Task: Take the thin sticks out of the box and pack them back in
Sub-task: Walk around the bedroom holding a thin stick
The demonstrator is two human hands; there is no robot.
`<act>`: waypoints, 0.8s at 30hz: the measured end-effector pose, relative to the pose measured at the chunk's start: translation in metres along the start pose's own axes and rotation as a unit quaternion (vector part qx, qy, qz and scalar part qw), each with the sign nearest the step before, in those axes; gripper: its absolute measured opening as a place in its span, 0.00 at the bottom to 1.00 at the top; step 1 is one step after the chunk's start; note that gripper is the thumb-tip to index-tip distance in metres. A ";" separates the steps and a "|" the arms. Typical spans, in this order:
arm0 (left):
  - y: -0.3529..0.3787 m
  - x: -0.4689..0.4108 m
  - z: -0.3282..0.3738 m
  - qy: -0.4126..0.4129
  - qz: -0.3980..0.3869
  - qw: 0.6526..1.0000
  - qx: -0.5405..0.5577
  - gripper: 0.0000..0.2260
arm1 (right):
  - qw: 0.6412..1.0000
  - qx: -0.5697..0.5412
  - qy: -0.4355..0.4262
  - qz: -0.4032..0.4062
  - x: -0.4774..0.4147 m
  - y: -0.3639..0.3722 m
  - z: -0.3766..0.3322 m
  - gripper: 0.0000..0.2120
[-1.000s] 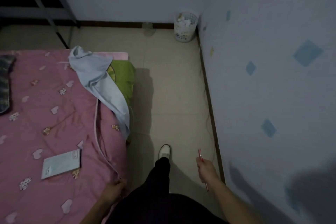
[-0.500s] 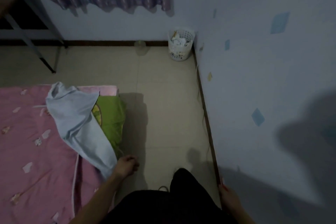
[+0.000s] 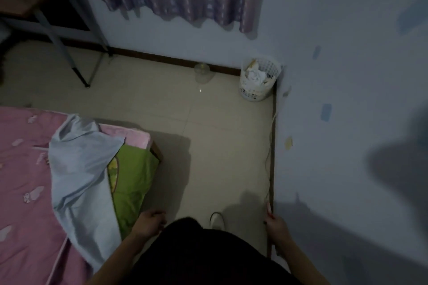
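Thin stick in right hand

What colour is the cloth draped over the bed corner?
Pale blue cloth, over the pink bedspread; seen in the head view.

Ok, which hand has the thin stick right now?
The right hand, beside the wall: it grips a thin stick that points upward. The left hand, near the green cloth, holds nothing visible.

Both forearms are reaching in from the frame's lower edge. The left hand is hanging loosely curled, holding nothing; the right hand, lower right, is gripping a thin stick.
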State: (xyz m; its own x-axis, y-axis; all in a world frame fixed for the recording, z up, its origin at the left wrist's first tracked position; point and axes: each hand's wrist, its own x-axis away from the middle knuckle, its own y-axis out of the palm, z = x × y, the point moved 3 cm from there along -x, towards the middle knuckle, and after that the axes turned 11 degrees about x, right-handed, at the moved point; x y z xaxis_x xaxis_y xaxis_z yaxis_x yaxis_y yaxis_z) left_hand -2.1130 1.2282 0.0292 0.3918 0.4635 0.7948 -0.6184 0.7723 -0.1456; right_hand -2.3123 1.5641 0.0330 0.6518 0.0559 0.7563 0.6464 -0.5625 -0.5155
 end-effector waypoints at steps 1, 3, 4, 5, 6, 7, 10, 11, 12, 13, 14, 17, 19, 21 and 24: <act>0.001 -0.005 0.010 -0.006 0.011 1.000 0.011 0.08 | 1.000 0.001 -0.005 -0.002 -0.014 -0.009 -0.023 0.19; 0.001 -0.016 0.028 -0.014 0.033 0.999 0.038 0.08 | 1.000 0.010 -0.004 -0.015 -0.040 -0.022 -0.066 0.16; 0.001 -0.024 0.035 -0.016 0.043 0.998 0.052 0.08 | 1.000 0.019 -0.006 -0.019 -0.053 -0.027 -0.087 0.13; 0.002 -0.033 0.043 -0.019 0.052 0.996 0.066 0.08 | 0.999 0.028 -0.007 -0.021 -0.068 -0.032 -0.109 0.10; 0.002 -0.043 0.051 -0.021 0.061 0.995 0.077 0.07 | 0.999 0.042 -0.010 -0.018 -0.084 -0.036 -0.131 0.10; 0.003 -0.052 0.060 -0.024 0.069 0.994 0.087 0.07 | 0.998 0.058 -0.015 -0.018 -0.098 -0.039 -0.154 0.10; 0.008 -0.088 0.090 -0.037 0.085 0.990 0.107 0.05 | 0.996 0.075 -0.040 -0.027 -0.140 -0.045 -0.222 0.11; 0.010 -0.101 0.105 -0.040 0.083 0.989 0.112 0.06 | 0.996 0.070 -0.048 -0.029 -0.156 -0.046 -0.242 0.10; 0.012 -0.115 0.121 -0.042 0.082 0.989 0.118 0.06 | 0.996 0.070 -0.055 -0.029 -0.172 -0.048 -0.262 0.10; 0.012 -0.129 0.139 -0.043 0.081 0.988 0.124 0.06 | 0.995 0.072 -0.060 -0.028 -0.188 -0.050 -0.281 0.10; 0.013 -0.144 0.158 -0.043 0.082 0.987 0.130 0.06 | 0.995 0.076 -0.062 -0.027 -0.204 -0.051 -0.297 0.11; 0.013 -0.187 0.224 -0.038 0.085 0.987 0.132 0.05 | 0.995 0.079 -0.056 -0.029 -0.248 -0.060 -0.343 0.16; 0.012 -0.215 0.275 -0.023 0.076 0.989 0.121 0.05 | 0.994 0.093 -0.049 -0.024 -0.273 -0.069 -0.374 0.17; 0.009 -0.245 0.327 -0.001 0.071 0.991 0.109 0.05 | 0.994 0.098 -0.049 -0.019 -0.295 -0.081 -0.408 0.18; 0.006 -0.284 0.398 0.017 0.072 0.992 0.102 0.06 | 0.993 0.101 -0.050 -0.019 -0.328 -0.101 -0.455 0.18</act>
State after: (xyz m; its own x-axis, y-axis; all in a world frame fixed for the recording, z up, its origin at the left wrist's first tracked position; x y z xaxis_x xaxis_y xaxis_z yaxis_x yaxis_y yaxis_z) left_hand -2.4990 0.9281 0.0377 0.3091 0.5798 0.7539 -0.7930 0.5947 -0.1323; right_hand -2.7718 1.2275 0.0200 0.6552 0.1608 0.7381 0.7309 -0.3821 -0.5656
